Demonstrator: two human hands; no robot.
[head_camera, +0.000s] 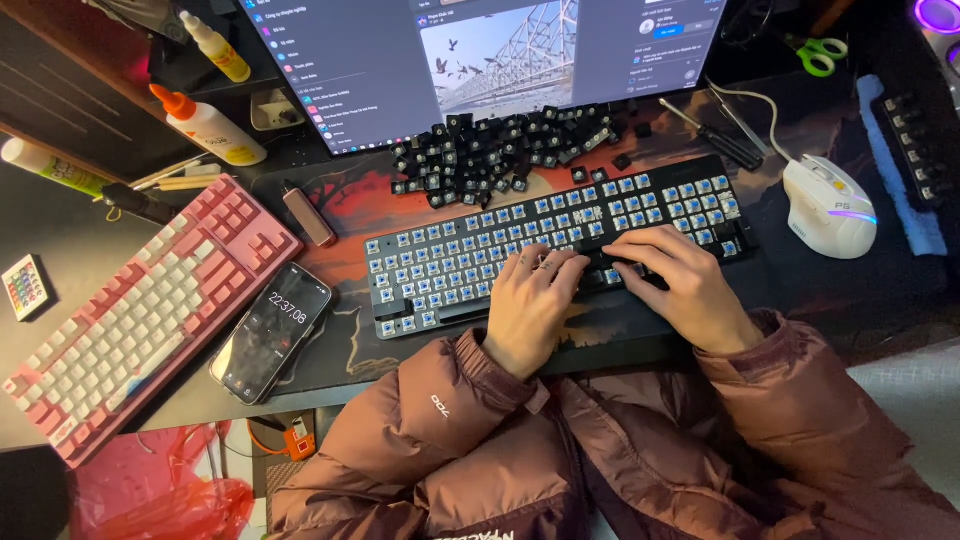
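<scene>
both hands (610, 290) on bare black keyboard (440, 265)

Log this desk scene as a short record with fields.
Left hand: left hand resting on the black keyboard with bare blue switches
Right hand: right hand on the same keyboard's lower row
Behind keyboard: pile of loose black keycaps
Left side: pink and white keyboard, black smartphone lying face up
Right side: white mouse

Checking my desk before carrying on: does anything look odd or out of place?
The black keyboard has no keycaps, its blue switches bare; the loose black keycaps lie heaped behind it, below the monitor.
</scene>
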